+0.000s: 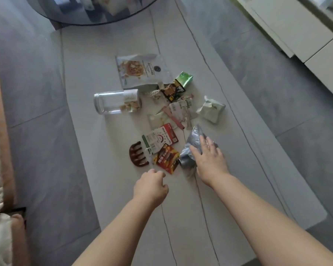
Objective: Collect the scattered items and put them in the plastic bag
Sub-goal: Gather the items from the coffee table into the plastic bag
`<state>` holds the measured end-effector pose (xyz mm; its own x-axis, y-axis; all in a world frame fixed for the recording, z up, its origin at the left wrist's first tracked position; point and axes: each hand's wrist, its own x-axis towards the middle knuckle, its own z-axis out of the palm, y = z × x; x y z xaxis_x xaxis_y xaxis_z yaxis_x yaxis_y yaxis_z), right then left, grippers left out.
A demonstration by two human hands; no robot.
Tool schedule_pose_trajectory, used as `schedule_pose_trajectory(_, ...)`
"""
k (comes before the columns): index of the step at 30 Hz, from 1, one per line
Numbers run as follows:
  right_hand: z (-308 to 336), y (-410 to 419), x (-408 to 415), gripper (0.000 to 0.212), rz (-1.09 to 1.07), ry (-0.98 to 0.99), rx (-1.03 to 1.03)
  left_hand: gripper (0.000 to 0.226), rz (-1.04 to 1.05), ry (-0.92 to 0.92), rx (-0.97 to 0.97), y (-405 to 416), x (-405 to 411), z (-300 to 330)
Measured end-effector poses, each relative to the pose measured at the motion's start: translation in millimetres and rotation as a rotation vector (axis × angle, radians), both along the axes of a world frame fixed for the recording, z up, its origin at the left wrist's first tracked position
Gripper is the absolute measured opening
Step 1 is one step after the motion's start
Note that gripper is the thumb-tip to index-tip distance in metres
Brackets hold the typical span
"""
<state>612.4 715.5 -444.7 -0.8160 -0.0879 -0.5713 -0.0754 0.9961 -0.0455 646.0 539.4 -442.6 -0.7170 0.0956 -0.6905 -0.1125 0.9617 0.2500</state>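
On the pale table [108, 169], a clear jar [112, 102] lies on its side. Nearer, the left hand [151, 186] hovers loosely curled, holding nothing, beside a brown claw clip [137, 154]. The right hand [210, 160] rests flat-fingered on a crumpled silvery bag [192, 143], perhaps the plastic bag.

Right hand [207, 158] covers part of silver bag [188, 150]. Packet print beside jar [115, 101] too blurred to read. Round glass table [96, 10], beyond jar, cut by top edge.
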Motion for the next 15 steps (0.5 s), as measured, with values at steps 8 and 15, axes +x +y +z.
schedule_pose_trajectory(8, -55.7, -14.3, -16.6, 0.067, 0.099, -0.07, 0.078, 0.039, -0.007, 0.159, 0.008, 2.3, -42.6, -58.8)
schedule_pose_trajectory(15, -67.8, -21.4, -16.2, 0.054, 0.137, 0.014, 0.096, 0.06, 0.043, 0.242, -0.163, 17.5, -59.7, -80.5)
